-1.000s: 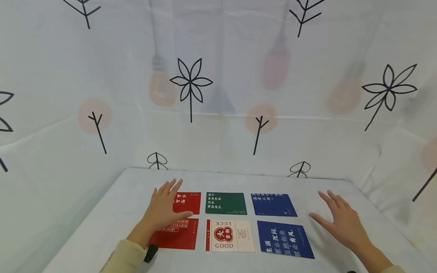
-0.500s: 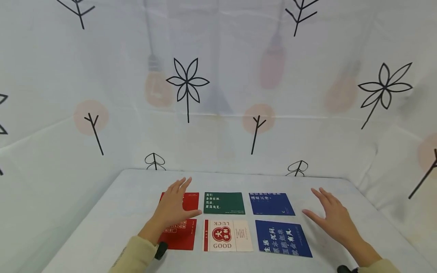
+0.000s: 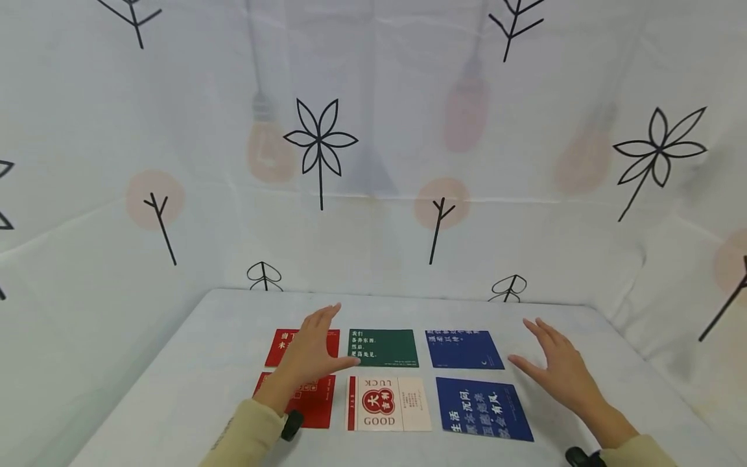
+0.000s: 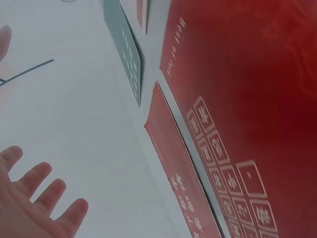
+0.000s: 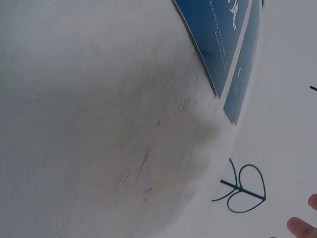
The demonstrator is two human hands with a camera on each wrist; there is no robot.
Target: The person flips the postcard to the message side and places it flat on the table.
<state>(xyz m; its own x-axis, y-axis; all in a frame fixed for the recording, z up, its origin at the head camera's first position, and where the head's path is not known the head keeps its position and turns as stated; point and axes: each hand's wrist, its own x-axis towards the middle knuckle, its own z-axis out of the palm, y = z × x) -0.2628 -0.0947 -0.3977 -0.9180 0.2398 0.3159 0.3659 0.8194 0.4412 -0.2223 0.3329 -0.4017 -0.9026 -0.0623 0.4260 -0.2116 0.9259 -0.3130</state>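
Note:
My left hand (image 3: 312,353) is held over the two red cards, fingers spread and extended, holding nothing. It partly covers the far red card (image 3: 280,350) and the near red card (image 3: 318,408). Its thumb tip overlaps the edge of the green card (image 3: 391,347) in the head view. To the right of the blue cards, my right hand (image 3: 563,373) hovers with fingers apart and nothing in it. Nearest to it are the near blue card (image 3: 484,408) and the far blue card (image 3: 463,350). A cream card (image 3: 411,405) with a red emblem lies in the middle of the near row.
All the cards lie flat in two rows on a white table (image 3: 192,389). Behind it hangs a white cloth (image 3: 373,246) with black plant drawings and pale orange circles, and it closes in both sides too.
Both hands have moved inward, the left one to the right and the right one to the left. More of the far red card shows now. The cards stay where they lay.

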